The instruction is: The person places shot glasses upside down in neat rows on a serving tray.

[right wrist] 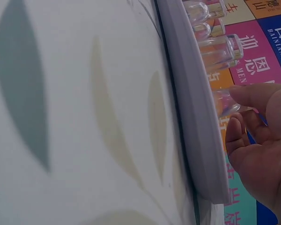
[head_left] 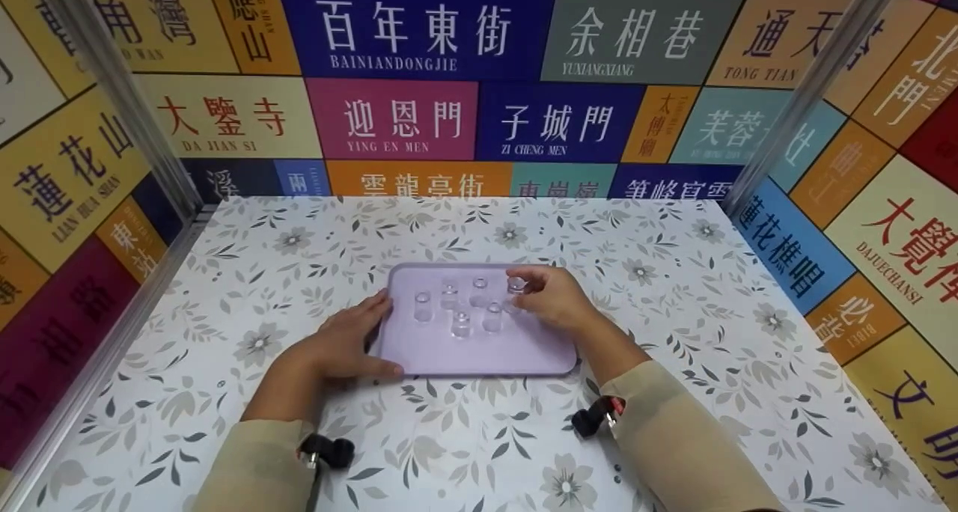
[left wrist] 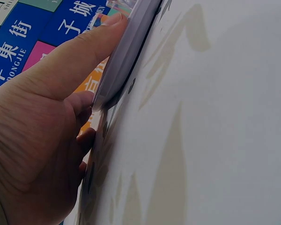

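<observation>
A pale purple tray (head_left: 479, 356) lies on the patterned table. Several small clear bottles (head_left: 461, 323) stand upright on it, some of them also in the right wrist view (right wrist: 220, 51). My left hand (head_left: 337, 343) holds the tray's near left corner, thumb at the front rim and fingers along the left side. In the left wrist view the thumb (left wrist: 79, 51) overlaps the tray's edge (left wrist: 122, 65). My right hand (head_left: 554, 295) pinches a clear bottle (head_left: 515, 286) near the tray's far right corner, between thumb and fingers. Whether that bottle touches the tray cannot be made out.
White tabletop with a leaf and flower print (head_left: 224, 392) surrounds the tray. Walls of coloured panels with writing (head_left: 404, 25) rise behind and on both sides. Clear corner posts (head_left: 808, 70) stand at the back left and right.
</observation>
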Motion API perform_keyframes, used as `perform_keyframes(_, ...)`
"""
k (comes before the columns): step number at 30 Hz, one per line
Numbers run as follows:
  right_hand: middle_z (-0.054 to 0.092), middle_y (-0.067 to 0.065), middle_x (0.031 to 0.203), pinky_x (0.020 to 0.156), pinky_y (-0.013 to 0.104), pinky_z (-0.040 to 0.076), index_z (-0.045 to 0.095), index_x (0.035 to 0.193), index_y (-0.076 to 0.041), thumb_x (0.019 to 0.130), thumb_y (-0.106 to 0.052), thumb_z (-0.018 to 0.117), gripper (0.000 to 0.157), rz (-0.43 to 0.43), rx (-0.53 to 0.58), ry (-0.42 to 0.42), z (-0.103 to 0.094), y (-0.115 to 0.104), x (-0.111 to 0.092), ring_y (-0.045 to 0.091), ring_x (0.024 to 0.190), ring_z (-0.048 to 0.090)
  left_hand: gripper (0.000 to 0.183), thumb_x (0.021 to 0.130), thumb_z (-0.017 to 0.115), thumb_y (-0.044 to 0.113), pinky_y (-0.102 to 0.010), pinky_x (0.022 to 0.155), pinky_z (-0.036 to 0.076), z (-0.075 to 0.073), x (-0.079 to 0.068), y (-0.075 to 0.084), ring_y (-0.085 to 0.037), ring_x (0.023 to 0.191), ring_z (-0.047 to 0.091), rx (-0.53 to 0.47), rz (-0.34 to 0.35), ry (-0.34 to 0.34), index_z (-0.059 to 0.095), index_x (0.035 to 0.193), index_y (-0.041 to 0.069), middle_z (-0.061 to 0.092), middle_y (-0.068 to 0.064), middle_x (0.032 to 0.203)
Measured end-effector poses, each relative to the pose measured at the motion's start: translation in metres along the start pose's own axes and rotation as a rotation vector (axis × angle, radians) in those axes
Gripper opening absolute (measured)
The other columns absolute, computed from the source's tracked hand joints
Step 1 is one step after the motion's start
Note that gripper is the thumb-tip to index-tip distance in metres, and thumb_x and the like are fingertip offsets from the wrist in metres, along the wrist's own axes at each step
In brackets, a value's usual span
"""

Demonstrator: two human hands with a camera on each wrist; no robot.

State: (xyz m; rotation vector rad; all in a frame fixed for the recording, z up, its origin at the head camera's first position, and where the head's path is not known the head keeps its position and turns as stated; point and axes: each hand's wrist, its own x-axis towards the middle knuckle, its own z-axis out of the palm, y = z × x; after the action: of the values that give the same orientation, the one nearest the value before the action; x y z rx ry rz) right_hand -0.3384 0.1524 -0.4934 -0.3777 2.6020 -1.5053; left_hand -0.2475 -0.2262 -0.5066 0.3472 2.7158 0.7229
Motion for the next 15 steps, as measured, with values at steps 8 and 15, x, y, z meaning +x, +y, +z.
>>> perform_keyframes(8,0.077,0.010,0.112,0.081,0.024,0.053,0.076,0.133,-0.009,0.085,-0.004,0.085,0.050,-0.014,-0.012,-0.013,0.002,0.003,0.002,0.015,0.095,0.065,0.129,0.075,0.083,0.078,-0.069,0.134,0.014,0.000,0.001,0.000,-0.042,0.169,0.009,0.003,0.017,0.000,0.017,0.174,0.027,0.002,0.011,0.183)
perform_keyframes(15,0.073,0.008,0.134,0.084,0.026,0.054,0.068,0.144,-0.012,0.086,-0.006,0.084,0.061,0.047,0.022,-0.010,-0.008,-0.003,-0.005,0.024,0.114,0.065,0.130,0.074,0.083,0.079,-0.071,0.133,0.013,0.001,0.000,-0.003,-0.044,0.168,0.008,-0.006,0.000,-0.005,0.016,0.174,0.028,0.000,0.012,0.183)
